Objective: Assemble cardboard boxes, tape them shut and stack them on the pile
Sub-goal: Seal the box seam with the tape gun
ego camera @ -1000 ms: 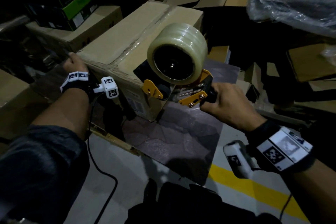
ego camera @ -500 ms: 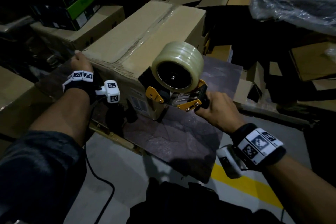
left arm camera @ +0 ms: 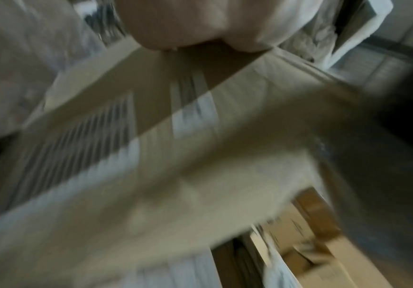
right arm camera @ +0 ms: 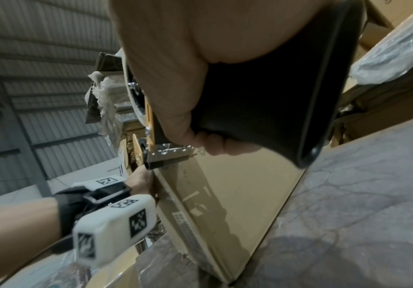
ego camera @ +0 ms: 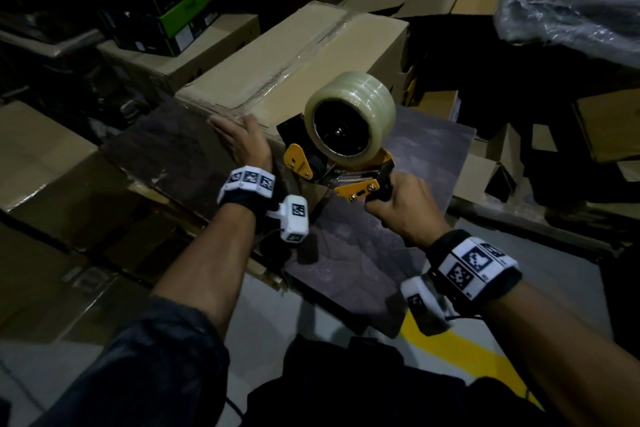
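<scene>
Our right hand grips the handle of the one tape dispenser, held against the near end face of the one cardboard box on the dark surface. The box's long axis and its taped seam run away from us. Our left hand, nearer the seam's end, lies flat and open over the box's near top edge.

Cardboard box sits on dark board.
</scene>
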The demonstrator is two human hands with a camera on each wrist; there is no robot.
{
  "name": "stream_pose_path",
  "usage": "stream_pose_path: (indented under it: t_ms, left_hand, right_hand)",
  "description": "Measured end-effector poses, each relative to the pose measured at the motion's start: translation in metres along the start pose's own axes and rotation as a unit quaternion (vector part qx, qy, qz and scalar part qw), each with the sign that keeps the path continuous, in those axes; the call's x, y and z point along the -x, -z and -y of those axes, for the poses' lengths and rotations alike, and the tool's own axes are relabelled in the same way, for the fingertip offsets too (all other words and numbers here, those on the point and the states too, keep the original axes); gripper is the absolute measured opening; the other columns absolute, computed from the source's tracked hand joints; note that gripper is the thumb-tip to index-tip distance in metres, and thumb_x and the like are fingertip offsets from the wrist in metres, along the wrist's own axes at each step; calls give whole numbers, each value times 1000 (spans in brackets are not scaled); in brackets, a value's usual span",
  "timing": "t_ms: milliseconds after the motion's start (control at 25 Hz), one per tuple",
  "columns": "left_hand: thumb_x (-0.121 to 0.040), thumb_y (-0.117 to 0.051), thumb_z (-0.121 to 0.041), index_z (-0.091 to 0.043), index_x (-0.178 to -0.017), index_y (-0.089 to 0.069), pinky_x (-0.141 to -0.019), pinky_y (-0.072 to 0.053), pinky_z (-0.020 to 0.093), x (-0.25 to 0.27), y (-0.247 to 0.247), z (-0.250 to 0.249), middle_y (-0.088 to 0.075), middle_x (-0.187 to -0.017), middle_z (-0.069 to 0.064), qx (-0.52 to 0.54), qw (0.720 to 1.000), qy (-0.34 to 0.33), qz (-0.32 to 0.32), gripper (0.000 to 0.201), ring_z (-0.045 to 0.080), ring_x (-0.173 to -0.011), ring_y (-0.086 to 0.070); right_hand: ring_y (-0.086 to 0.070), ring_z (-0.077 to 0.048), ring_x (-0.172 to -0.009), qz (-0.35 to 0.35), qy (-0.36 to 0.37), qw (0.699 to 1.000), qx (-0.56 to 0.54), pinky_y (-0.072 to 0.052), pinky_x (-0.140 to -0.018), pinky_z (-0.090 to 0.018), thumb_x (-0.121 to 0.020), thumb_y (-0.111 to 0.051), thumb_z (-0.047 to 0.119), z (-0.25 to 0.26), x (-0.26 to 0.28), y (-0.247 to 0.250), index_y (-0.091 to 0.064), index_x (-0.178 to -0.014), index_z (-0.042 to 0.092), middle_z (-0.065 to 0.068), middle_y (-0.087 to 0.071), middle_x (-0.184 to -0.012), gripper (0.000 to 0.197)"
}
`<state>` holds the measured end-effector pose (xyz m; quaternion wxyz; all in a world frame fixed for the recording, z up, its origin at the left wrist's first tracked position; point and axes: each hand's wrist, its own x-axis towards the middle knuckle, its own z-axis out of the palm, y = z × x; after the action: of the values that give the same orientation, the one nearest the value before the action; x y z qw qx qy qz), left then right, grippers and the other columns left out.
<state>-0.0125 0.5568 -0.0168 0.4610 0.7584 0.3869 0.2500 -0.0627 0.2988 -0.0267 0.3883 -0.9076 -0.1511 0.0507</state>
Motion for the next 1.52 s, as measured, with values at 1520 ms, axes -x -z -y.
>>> stream_pose_path:
  t_ms: [1520]
  left_hand:
    - [-85,-45,-51,-12,-152,15,-119,-8,47,-28,9,30,3,-162,11,106,986,7,132,98,33,-148,-4]
  right_hand:
    - [-67,-30,-68,25,-5,1000,-3,-58,-62,-47,-63,-57,45,11,-5,-8,-56,-75,18,-6,-66,-71,29]
